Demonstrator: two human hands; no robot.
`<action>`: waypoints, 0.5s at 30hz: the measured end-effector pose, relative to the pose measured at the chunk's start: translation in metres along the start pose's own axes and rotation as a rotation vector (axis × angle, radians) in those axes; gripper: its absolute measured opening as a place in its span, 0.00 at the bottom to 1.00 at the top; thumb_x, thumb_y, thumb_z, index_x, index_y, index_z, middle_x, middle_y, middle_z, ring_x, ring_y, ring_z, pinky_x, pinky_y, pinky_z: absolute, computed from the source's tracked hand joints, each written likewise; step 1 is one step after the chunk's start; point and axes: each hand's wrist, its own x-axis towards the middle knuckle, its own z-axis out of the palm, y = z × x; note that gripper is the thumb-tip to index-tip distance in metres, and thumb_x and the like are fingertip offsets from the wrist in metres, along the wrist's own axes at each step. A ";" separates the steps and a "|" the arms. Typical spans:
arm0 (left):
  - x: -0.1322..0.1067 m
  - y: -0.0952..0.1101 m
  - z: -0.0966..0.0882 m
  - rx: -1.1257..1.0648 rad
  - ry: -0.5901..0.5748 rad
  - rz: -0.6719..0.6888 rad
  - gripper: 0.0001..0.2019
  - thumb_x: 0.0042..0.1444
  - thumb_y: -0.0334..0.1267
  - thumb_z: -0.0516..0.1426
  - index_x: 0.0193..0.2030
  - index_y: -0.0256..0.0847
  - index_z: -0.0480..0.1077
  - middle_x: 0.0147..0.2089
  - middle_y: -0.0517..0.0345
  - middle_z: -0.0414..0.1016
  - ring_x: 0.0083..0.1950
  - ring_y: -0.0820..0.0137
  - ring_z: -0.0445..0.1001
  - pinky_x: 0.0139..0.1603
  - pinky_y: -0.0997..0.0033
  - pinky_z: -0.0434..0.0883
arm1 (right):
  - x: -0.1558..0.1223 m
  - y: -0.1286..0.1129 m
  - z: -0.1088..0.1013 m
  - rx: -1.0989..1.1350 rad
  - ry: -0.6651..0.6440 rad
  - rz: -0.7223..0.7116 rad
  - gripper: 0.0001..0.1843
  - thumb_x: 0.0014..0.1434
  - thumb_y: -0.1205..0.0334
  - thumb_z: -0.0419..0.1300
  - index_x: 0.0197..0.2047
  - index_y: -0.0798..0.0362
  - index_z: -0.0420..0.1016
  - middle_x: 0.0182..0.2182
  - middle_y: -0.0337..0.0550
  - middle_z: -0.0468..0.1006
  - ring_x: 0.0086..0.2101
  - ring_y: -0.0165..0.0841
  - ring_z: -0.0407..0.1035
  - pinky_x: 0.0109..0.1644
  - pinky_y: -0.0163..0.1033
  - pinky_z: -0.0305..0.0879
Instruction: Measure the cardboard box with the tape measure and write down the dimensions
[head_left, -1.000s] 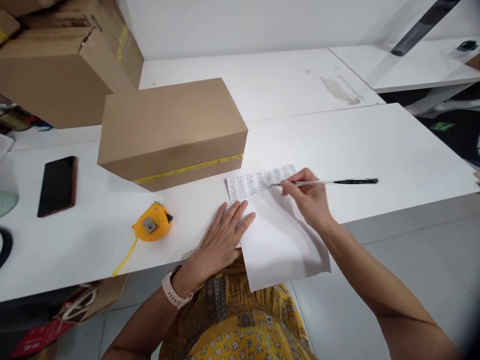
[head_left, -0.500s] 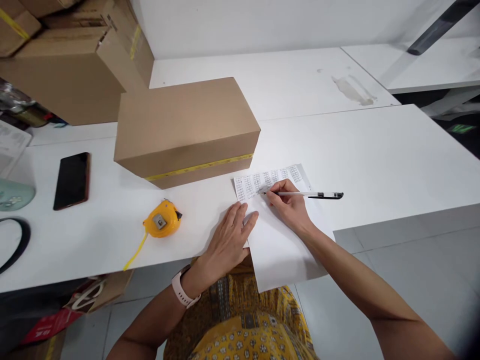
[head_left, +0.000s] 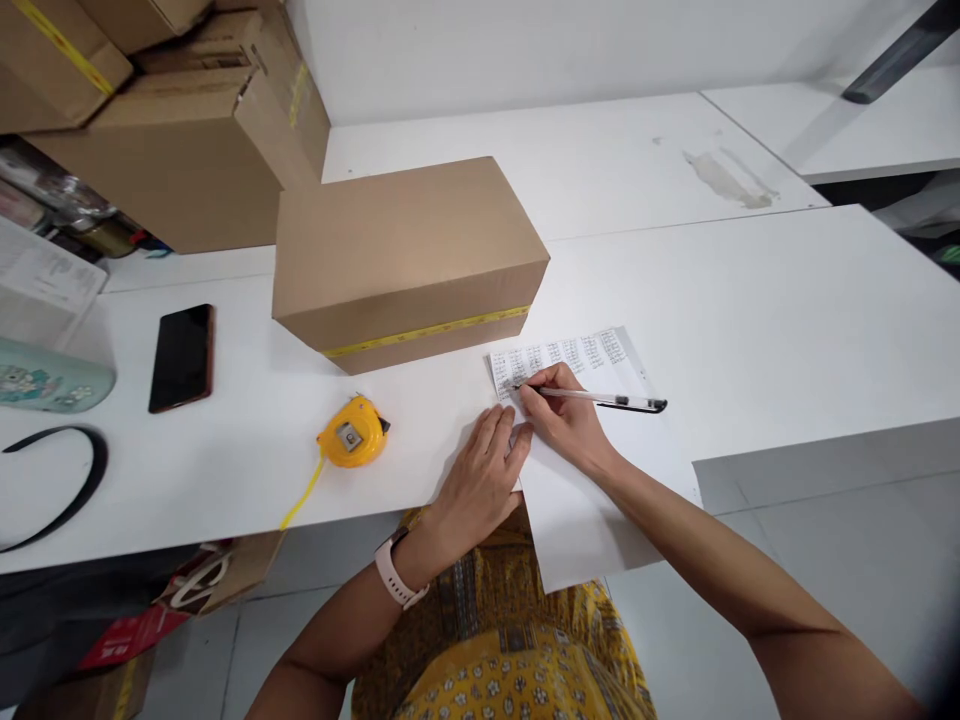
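Note:
My right hand [head_left: 564,422] grips a pen [head_left: 592,397] with a clear barrel and a black cap on its back end. The pen's tip is at the handwritten columns near the top left of a white paper sheet [head_left: 577,530], which overhangs the table's front edge. My left hand [head_left: 480,480] lies flat with fingers stretched out, its fingertips at the sheet's left edge. To its left sits a yellow tape measure [head_left: 360,432] with a short piece of tape pulled out. Behind the sheet stands a closed cardboard box [head_left: 412,250] with yellow tape along its side.
A phone [head_left: 182,357] lies left of the tape measure. Beyond it are a pale green bottle [head_left: 56,378] and a black band [head_left: 94,470]. More cardboard boxes [head_left: 202,160] are stacked at the back left. The white table [head_left: 787,330] ends in front at a tiled floor.
The view has shifted, so everything on the table appears further right. My right hand with the pen has moved left across the sheet, closer to my left hand. My left hand stays flat.

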 end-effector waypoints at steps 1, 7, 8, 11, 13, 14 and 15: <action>0.000 0.000 0.000 -0.011 0.000 -0.003 0.34 0.55 0.32 0.60 0.68 0.28 0.57 0.72 0.27 0.59 0.75 0.43 0.55 0.74 0.44 0.58 | 0.000 0.001 -0.001 -0.004 0.022 0.011 0.14 0.64 0.47 0.62 0.39 0.48 0.67 0.32 0.37 0.71 0.29 0.30 0.64 0.33 0.38 0.63; -0.001 -0.001 -0.001 -0.024 0.002 -0.009 0.32 0.56 0.33 0.60 0.68 0.30 0.58 0.71 0.30 0.60 0.75 0.44 0.56 0.73 0.42 0.60 | 0.004 0.001 -0.005 -0.091 0.121 0.001 0.16 0.64 0.50 0.61 0.31 0.48 0.63 0.21 0.32 0.62 0.23 0.29 0.56 0.27 0.37 0.55; -0.001 -0.001 -0.001 -0.019 0.001 -0.007 0.32 0.56 0.33 0.60 0.67 0.30 0.58 0.71 0.29 0.60 0.75 0.45 0.57 0.73 0.43 0.59 | 0.005 0.001 -0.006 -0.115 0.138 -0.016 0.15 0.63 0.52 0.61 0.30 0.48 0.63 0.21 0.32 0.62 0.23 0.29 0.56 0.27 0.37 0.54; -0.001 -0.001 0.000 -0.009 0.005 -0.001 0.32 0.57 0.35 0.61 0.67 0.29 0.59 0.70 0.30 0.61 0.74 0.45 0.58 0.74 0.45 0.59 | 0.009 0.001 -0.014 -0.164 0.207 -0.030 0.13 0.61 0.55 0.62 0.29 0.48 0.63 0.21 0.33 0.62 0.24 0.29 0.57 0.28 0.37 0.54; -0.001 -0.001 0.000 -0.004 0.018 0.007 0.33 0.57 0.36 0.63 0.67 0.29 0.60 0.70 0.31 0.63 0.73 0.46 0.59 0.74 0.45 0.59 | 0.010 0.003 -0.022 -0.164 0.260 -0.018 0.13 0.60 0.57 0.62 0.28 0.48 0.62 0.21 0.32 0.62 0.24 0.29 0.56 0.28 0.38 0.53; -0.001 -0.002 0.001 -0.001 0.025 0.013 0.34 0.57 0.37 0.63 0.67 0.28 0.60 0.69 0.31 0.63 0.72 0.45 0.60 0.74 0.45 0.59 | 0.011 0.004 -0.026 -0.154 0.282 -0.013 0.13 0.60 0.58 0.61 0.28 0.48 0.62 0.21 0.32 0.61 0.23 0.29 0.55 0.29 0.38 0.52; -0.001 -0.002 0.001 0.002 0.030 0.016 0.34 0.56 0.37 0.64 0.67 0.27 0.60 0.69 0.31 0.64 0.72 0.45 0.60 0.74 0.45 0.59 | 0.011 0.005 -0.030 -0.139 0.297 -0.008 0.13 0.61 0.58 0.61 0.28 0.48 0.61 0.21 0.32 0.61 0.23 0.29 0.55 0.29 0.38 0.52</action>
